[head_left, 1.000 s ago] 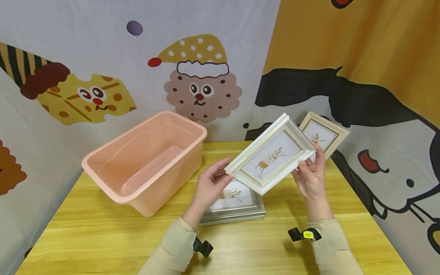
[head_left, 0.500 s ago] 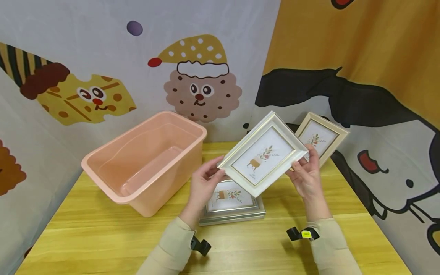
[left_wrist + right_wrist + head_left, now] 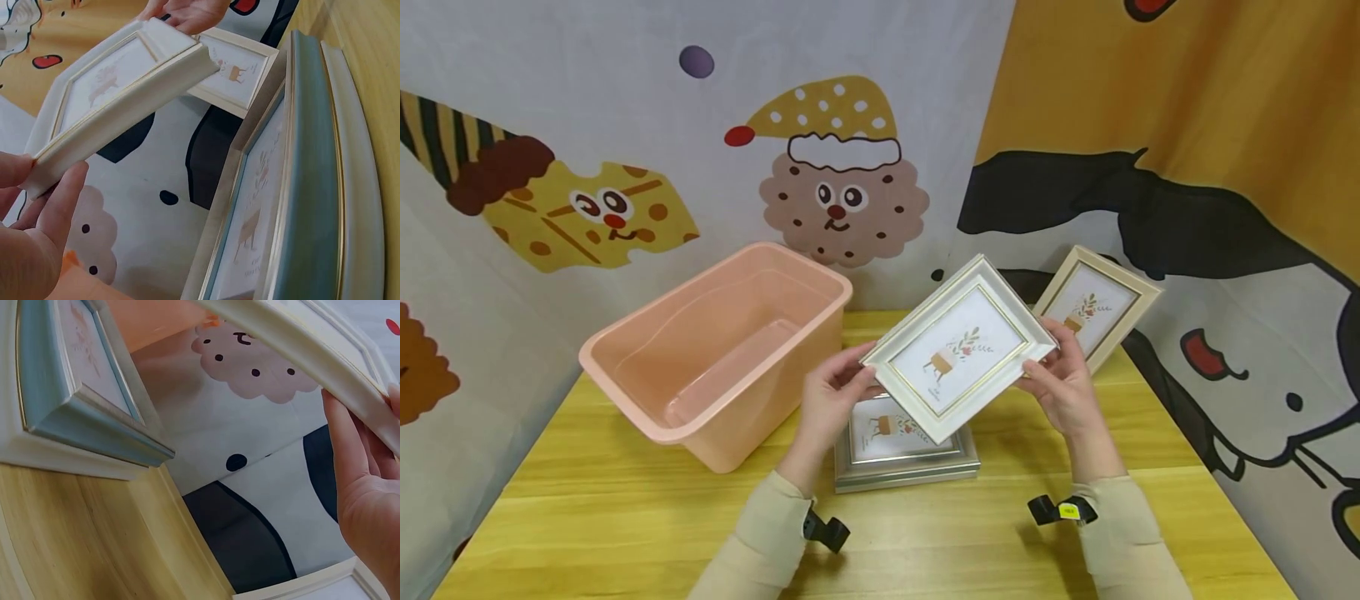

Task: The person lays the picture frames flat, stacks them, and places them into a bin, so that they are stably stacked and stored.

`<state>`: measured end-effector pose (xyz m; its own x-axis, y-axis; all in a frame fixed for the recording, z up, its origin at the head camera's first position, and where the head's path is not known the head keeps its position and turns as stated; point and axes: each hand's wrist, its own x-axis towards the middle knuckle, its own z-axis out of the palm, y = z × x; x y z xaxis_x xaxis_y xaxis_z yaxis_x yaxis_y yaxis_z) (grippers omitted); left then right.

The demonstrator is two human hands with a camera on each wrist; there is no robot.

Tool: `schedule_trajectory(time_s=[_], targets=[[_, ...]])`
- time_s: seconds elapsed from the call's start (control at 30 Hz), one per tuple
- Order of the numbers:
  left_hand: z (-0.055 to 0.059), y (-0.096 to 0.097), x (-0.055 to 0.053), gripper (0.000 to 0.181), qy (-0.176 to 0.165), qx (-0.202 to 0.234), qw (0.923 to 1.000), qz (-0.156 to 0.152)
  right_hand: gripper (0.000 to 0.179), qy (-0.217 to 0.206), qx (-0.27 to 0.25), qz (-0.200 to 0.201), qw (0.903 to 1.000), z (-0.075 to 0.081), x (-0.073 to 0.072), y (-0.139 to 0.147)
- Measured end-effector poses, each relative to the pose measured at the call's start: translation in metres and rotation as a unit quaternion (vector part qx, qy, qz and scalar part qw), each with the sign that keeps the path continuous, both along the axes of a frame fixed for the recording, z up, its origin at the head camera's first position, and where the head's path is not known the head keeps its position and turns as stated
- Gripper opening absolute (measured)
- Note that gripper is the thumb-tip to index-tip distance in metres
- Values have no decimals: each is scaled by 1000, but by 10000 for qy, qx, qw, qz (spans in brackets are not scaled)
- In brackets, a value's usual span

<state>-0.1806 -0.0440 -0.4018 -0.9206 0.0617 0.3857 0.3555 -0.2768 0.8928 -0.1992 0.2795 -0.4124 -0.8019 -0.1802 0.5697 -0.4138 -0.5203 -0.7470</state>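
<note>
A white picture frame [image 3: 966,350] with a thin gold inner line is held tilted in the air between both hands. My left hand [image 3: 833,398] pinches its left corner, thumb on the front and fingers behind. At the right corner my right hand [image 3: 1063,379] grips it the same way. Below it, partly covered, a silver-edged picture frame [image 3: 906,473] lies face up on the table. The left wrist view shows this lower frame has a blue-green side [image 3: 312,169] and rests on another pale frame [image 3: 359,181].
To the left stands a pink plastic tub [image 3: 767,392] with nothing in it. A cream picture frame [image 3: 1138,304] leans upright at the back right, against the cartoon-print cloth [image 3: 865,50]. All stand on a wood-grain table [image 3: 625,517].
The held white frame has moved left and slightly down, turning its face more toward the head camera. Both hands keep their grip and travel with it. The other frames and tub stay put.
</note>
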Motion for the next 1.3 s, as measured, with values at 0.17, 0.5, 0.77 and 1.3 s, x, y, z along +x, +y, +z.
schedule_trajectory(time_s=[0.17,0.5,0.77,1.3], targets=[[0,-6,-1,35,-196,20,9998,56,62,-134,552,-1,9984,1,2,2],[-2,-17,-5,32,-471,24,9986,247,55,-509,1522,-447,9860,3,6,0],[-5,-23,-9,32,-583,118,9972,455,53,-485,1717,-127,9839,-2,5,-3],[-16,-27,-9,29,-986,32,9885,1150,57,-733,2101,339,9743,-23,17,-7]])
